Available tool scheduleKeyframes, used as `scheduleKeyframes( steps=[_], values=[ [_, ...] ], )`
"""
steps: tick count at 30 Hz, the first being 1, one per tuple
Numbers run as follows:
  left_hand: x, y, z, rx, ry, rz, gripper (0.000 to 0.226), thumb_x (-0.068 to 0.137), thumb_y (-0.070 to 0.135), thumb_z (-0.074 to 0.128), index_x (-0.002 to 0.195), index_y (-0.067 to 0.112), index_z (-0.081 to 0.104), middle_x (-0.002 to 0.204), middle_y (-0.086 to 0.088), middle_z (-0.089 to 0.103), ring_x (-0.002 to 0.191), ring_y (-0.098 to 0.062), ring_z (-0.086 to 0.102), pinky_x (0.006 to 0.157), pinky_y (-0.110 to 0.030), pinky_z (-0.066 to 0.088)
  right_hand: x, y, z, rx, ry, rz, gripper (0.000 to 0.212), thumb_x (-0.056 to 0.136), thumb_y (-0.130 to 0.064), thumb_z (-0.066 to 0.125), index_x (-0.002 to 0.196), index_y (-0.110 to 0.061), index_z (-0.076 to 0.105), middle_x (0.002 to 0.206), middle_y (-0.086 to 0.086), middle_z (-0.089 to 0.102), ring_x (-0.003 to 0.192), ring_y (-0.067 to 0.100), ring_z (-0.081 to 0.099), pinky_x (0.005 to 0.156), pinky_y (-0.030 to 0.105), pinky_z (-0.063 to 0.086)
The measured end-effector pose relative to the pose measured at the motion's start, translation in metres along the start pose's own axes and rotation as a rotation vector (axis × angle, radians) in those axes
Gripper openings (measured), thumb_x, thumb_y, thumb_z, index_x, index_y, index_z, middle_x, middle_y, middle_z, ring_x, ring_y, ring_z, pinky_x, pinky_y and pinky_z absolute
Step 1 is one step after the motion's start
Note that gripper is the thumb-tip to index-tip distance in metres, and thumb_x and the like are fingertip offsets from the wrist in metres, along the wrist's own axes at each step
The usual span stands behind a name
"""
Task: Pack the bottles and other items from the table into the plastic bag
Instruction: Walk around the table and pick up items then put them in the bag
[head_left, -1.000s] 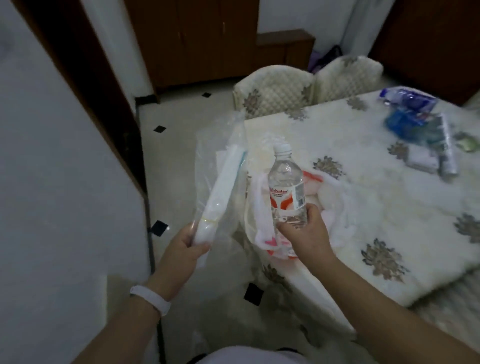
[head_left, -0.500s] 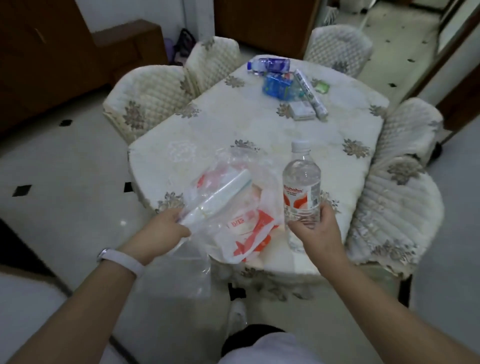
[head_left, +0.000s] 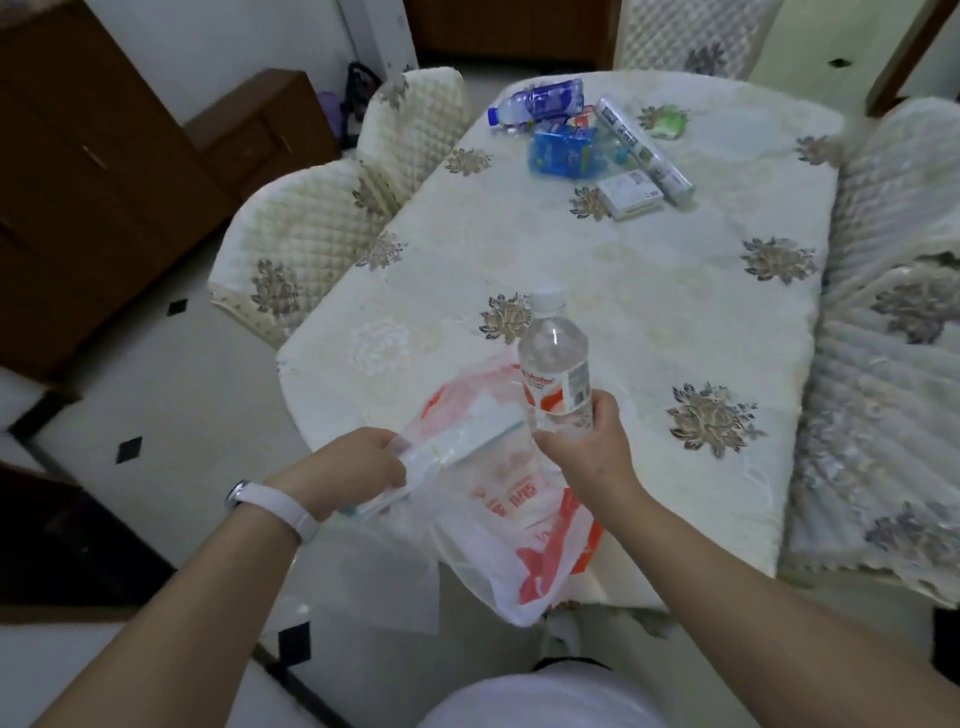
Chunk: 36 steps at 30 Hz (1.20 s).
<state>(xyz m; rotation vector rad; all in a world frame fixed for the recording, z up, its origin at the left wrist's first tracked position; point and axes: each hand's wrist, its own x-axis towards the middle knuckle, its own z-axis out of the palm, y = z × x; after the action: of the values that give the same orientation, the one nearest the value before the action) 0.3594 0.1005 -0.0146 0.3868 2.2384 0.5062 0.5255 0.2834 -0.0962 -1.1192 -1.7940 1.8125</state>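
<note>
Bottle (head_left: 555, 364) upright in closed right hand (head_left: 589, 449) | left hand (head_left: 348, 465) grips bag (head_left: 514, 540), white tube (head_left: 462, 441)

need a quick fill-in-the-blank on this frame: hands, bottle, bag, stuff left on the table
1. The right hand holds a clear water bottle with a ____ cap.
2. The left hand grips a long white ____.
3. The plastic bag carries ____ print.
4. The blue bottle at the table's far end lies on its ____.

Missing: white; box; red; side
</note>
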Motion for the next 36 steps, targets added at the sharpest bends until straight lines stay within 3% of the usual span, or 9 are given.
scheduleKeyframes(
  steps=[5,11,17,21,23,26,29,33,36],
  values=[
    [0.027,0.01,0.004,-0.018,-0.03,-0.011,0.027,0.079,0.0,0.064,0.097,0.019,0.071,0.092,-0.01,0.072,0.079,-0.029,0.07,0.075,-0.043,0.059,0.021,0.021,0.009,-0.006,-0.019,0.065,0.055,0.076,-0.009,0.074,0.118,-0.021,0.041,0.101,-0.006,0.063,0.089,0.01,0.065,0.07,0.023,0.05],
    [0.051,0.008,0.01,0.006,-0.153,0.011,0.033,0.081,0.0,0.062,0.11,0.015,0.07,0.098,-0.011,0.071,0.071,-0.022,0.068,0.052,-0.024,0.052,0.02,0.048,0.013,-0.089,0.031,0.131,0.064,0.072,-0.017,0.079,0.122,-0.023,0.039,0.105,-0.01,0.06,0.092,0.007,0.063,0.073,0.027,0.051],
    [0.074,-0.005,-0.013,0.147,-0.272,0.076,0.055,0.054,0.026,0.061,0.107,0.019,0.073,0.101,-0.005,0.073,0.088,-0.024,0.067,0.08,-0.033,0.052,0.015,0.059,0.018,-0.114,0.118,0.163,0.065,0.069,-0.024,0.081,0.118,-0.03,0.04,0.109,-0.014,0.06,0.097,0.007,0.062,0.085,0.036,0.054],
    [0.088,0.0,-0.024,0.159,-0.354,0.138,0.018,0.072,0.01,0.066,0.088,0.014,0.073,0.082,-0.008,0.072,0.07,-0.024,0.066,0.067,-0.037,0.055,0.004,0.056,0.028,-0.179,0.157,0.167,0.063,0.071,-0.03,0.083,0.117,-0.034,0.04,0.109,-0.016,0.06,0.098,0.006,0.062,0.083,0.032,0.053],
    [0.098,0.003,-0.026,0.138,-0.365,0.15,0.02,0.082,0.001,0.061,0.098,0.01,0.069,0.091,-0.013,0.07,0.073,-0.028,0.067,0.063,-0.038,0.058,-0.003,0.051,0.036,-0.238,0.16,0.137,0.064,0.07,-0.031,0.083,0.117,-0.035,0.04,0.108,-0.017,0.058,0.097,0.002,0.06,0.077,0.028,0.049],
    [0.116,0.008,-0.023,0.17,-0.37,0.231,0.02,0.087,0.009,0.06,0.107,0.008,0.063,0.092,-0.009,0.064,0.078,-0.024,0.063,0.072,-0.033,0.056,-0.011,0.047,0.048,-0.326,0.171,0.098,0.067,0.072,-0.031,0.084,0.12,-0.035,0.037,0.108,-0.021,0.053,0.093,-0.003,0.054,0.072,0.019,0.042],
    [0.124,0.016,-0.018,0.082,-0.399,0.257,0.028,0.09,0.01,0.059,0.117,0.005,0.062,0.101,-0.009,0.065,0.085,-0.02,0.058,0.069,-0.025,0.046,-0.013,0.047,0.054,-0.356,0.217,0.123,0.067,0.074,-0.028,0.083,0.123,-0.032,0.037,0.11,-0.013,0.055,0.093,0.009,0.057,0.069,0.017,0.04],
    [0.123,0.021,-0.005,-0.041,-0.339,0.303,0.011,0.087,0.001,0.055,0.094,0.001,0.063,0.082,-0.011,0.058,0.064,-0.021,0.052,0.052,-0.027,0.037,-0.012,0.041,0.048,-0.425,0.17,0.187,0.068,0.075,-0.025,0.081,0.126,-0.031,0.037,0.111,-0.011,0.057,0.094,0.011,0.056,0.068,0.019,0.039],
    [0.132,0.027,0.01,-0.118,-0.359,0.339,0.022,0.09,0.0,0.052,0.089,0.02,0.061,0.083,-0.002,0.061,0.067,-0.014,0.056,0.048,-0.021,0.043,-0.012,0.036,0.049,-0.466,0.129,0.193,0.064,0.076,-0.028,0.081,0.121,-0.034,0.036,0.105,-0.016,0.057,0.089,0.007,0.056,0.064,0.009,0.037]
  ],
)
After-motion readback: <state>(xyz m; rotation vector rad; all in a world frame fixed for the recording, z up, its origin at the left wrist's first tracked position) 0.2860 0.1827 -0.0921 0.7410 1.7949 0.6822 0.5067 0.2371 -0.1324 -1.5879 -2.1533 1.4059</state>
